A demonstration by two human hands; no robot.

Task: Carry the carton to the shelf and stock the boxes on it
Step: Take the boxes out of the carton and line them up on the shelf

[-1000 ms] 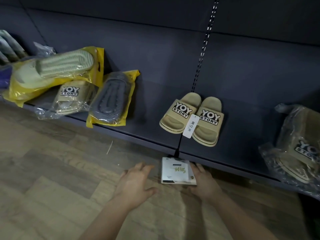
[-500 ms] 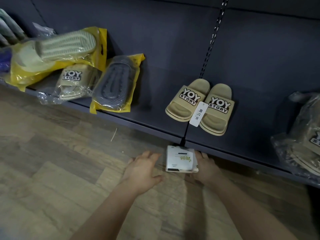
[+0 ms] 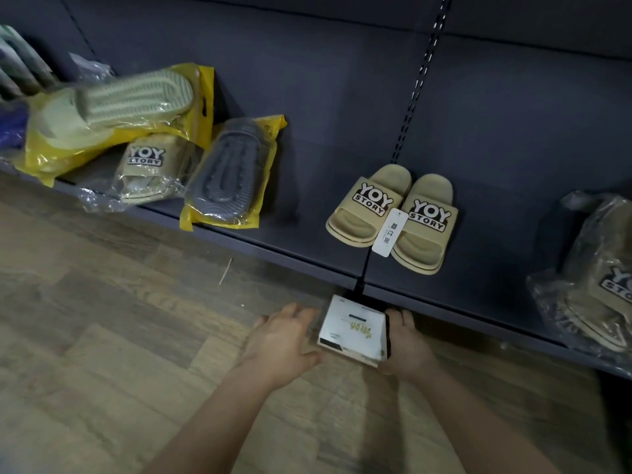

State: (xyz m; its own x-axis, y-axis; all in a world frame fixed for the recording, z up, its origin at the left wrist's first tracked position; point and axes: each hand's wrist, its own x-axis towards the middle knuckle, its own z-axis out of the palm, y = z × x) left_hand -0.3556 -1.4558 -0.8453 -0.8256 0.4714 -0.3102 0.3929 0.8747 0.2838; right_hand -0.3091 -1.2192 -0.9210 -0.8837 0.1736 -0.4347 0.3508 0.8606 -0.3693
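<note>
The white box [image 3: 354,331] is cradled from both sides, left hand [image 3: 284,338] spread, right hand [image 3: 405,343] flat against it, likely steadied toward the near shelf [image 3: 307,213].

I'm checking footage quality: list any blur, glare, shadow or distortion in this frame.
Head view: dim, with the shelf back dark; glare on the bagged slippers; soft blur on the green slipper at left; wide-angle bending slants the shelf edge; the box between the left hand and right hand is bright, print smeared.
</note>
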